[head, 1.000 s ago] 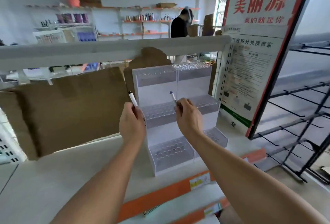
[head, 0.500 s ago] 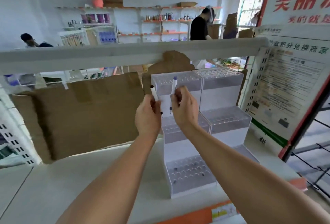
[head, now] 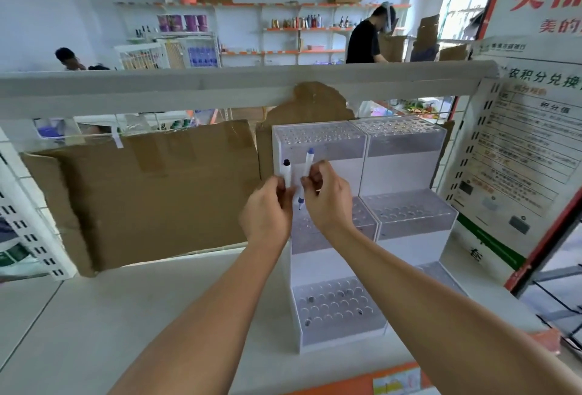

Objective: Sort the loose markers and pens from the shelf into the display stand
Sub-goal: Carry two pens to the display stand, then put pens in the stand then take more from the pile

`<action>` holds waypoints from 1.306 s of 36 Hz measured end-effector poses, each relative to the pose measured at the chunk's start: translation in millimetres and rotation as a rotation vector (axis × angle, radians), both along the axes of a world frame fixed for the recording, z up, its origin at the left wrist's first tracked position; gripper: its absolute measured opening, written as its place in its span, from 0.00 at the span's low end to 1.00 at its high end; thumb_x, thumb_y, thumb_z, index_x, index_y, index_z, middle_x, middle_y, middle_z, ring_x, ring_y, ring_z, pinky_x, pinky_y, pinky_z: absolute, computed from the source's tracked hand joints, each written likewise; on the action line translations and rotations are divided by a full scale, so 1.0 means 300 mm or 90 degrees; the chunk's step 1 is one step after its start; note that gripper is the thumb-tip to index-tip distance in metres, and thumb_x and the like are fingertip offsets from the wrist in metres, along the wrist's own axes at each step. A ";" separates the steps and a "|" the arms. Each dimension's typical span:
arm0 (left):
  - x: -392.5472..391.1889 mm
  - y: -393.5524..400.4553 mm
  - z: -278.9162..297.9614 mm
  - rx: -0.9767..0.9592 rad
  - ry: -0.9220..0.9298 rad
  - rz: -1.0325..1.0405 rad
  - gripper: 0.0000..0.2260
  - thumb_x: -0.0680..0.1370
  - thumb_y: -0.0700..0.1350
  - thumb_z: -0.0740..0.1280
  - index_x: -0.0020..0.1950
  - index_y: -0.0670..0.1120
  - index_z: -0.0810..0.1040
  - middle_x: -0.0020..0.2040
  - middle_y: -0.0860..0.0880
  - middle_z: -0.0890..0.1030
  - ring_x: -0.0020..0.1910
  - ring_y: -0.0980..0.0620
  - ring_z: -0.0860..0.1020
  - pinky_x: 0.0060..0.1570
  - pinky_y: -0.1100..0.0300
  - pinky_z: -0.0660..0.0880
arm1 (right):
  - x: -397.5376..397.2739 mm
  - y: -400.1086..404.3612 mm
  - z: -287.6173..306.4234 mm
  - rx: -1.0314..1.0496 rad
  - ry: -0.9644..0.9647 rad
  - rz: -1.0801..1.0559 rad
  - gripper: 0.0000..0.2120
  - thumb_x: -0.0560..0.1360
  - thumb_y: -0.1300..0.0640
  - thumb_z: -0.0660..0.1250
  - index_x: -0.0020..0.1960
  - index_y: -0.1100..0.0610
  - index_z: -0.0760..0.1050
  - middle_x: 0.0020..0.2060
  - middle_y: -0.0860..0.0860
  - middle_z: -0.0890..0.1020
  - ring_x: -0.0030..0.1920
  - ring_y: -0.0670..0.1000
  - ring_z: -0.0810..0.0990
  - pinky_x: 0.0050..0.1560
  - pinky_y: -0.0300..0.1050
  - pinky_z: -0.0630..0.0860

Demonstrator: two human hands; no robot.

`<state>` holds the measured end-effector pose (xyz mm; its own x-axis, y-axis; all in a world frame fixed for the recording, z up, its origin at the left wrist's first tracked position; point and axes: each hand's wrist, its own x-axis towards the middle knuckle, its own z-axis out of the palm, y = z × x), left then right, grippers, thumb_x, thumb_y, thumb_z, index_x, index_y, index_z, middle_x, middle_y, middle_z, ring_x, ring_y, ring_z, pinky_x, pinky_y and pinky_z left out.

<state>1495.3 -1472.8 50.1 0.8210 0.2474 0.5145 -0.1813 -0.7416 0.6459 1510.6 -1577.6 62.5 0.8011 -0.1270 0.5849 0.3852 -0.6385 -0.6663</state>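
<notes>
A wide white shelf [head: 94, 316] holds everything here. A big flat sheet of brown cardboard [head: 151, 193] stands at the back of it. On the right leans a tall white poster with a red frame [head: 532, 149]. Big red Chinese letters at its top start with "美", and black letters lower down read "农积分兑换". The small print is too blurry to read.

The white and clear plastic display stand with three steps [head: 406, 174] sits on the shelf, just left of the poster. Each step has rows of round holes on top. No pens stand in the holes that show.

Both hands are held up in front of the stand, close together, level with its middle step. The left hand [head: 267, 215] pinches a white marker with a black cap [head: 287, 172], cap pointing up. The right hand [head: 327, 196] pinches a thin white pen with a blue cap [head: 308, 164], also upright, with its tip sticking out below the fingers. The two pens are just beside each other.
</notes>
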 end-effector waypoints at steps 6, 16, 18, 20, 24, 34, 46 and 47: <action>-0.009 -0.012 -0.013 0.037 0.098 0.046 0.10 0.79 0.49 0.60 0.38 0.49 0.69 0.37 0.48 0.78 0.39 0.44 0.72 0.34 0.58 0.64 | -0.011 -0.005 -0.009 -0.031 0.040 0.023 0.03 0.78 0.58 0.63 0.48 0.58 0.72 0.36 0.49 0.77 0.38 0.54 0.75 0.39 0.47 0.71; -0.012 -0.019 0.027 0.065 0.134 0.059 0.07 0.78 0.46 0.61 0.40 0.51 0.72 0.42 0.48 0.80 0.39 0.46 0.71 0.36 0.59 0.66 | -0.013 -0.011 0.013 -0.044 0.093 0.025 0.03 0.78 0.55 0.64 0.47 0.54 0.72 0.37 0.46 0.76 0.38 0.50 0.73 0.36 0.42 0.67; -0.014 -0.018 0.027 0.065 0.141 0.062 0.06 0.77 0.46 0.61 0.41 0.50 0.74 0.43 0.47 0.81 0.41 0.44 0.74 0.36 0.59 0.66 | -0.019 -0.017 0.017 -0.110 0.090 0.059 0.03 0.78 0.57 0.62 0.45 0.54 0.70 0.37 0.50 0.78 0.39 0.53 0.76 0.36 0.45 0.69; -0.012 -0.021 0.023 0.050 0.139 0.063 0.05 0.76 0.45 0.61 0.45 0.49 0.77 0.45 0.46 0.81 0.45 0.42 0.77 0.37 0.58 0.68 | -0.028 -0.023 0.011 -0.206 0.095 0.090 0.05 0.77 0.59 0.61 0.44 0.55 0.67 0.40 0.55 0.80 0.41 0.58 0.77 0.36 0.46 0.66; -0.016 -0.024 0.015 0.026 0.142 0.052 0.05 0.77 0.46 0.62 0.47 0.49 0.77 0.46 0.46 0.81 0.47 0.42 0.77 0.39 0.57 0.68 | -0.038 -0.028 0.013 -0.190 0.130 0.053 0.05 0.76 0.59 0.62 0.43 0.54 0.66 0.37 0.51 0.76 0.38 0.55 0.73 0.35 0.44 0.64; -0.029 -0.022 0.020 0.048 0.123 0.052 0.07 0.76 0.41 0.59 0.40 0.48 0.73 0.38 0.49 0.77 0.38 0.44 0.71 0.35 0.59 0.66 | -0.055 0.006 0.013 -0.245 0.082 -0.039 0.12 0.78 0.46 0.57 0.50 0.55 0.72 0.47 0.49 0.77 0.50 0.53 0.75 0.40 0.43 0.64; -0.003 -0.006 -0.001 0.091 0.170 0.034 0.10 0.78 0.44 0.60 0.36 0.50 0.69 0.37 0.51 0.76 0.37 0.47 0.73 0.28 0.61 0.60 | -0.030 -0.004 0.089 -0.212 0.106 0.012 0.07 0.80 0.55 0.59 0.44 0.55 0.66 0.38 0.49 0.74 0.37 0.50 0.70 0.28 0.40 0.57; -0.004 -0.004 0.000 0.085 0.175 0.029 0.09 0.78 0.44 0.61 0.38 0.50 0.70 0.38 0.50 0.76 0.38 0.47 0.73 0.29 0.61 0.61 | -0.028 -0.005 0.091 -0.219 0.110 0.013 0.07 0.80 0.54 0.59 0.44 0.55 0.66 0.38 0.49 0.75 0.37 0.51 0.70 0.28 0.40 0.58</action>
<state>1494.2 -1474.2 50.2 0.9238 0.2319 0.3045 0.0221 -0.8265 0.5625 1502.3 -1579.2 89.8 0.8922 0.0705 0.4462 0.3010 -0.8293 -0.4708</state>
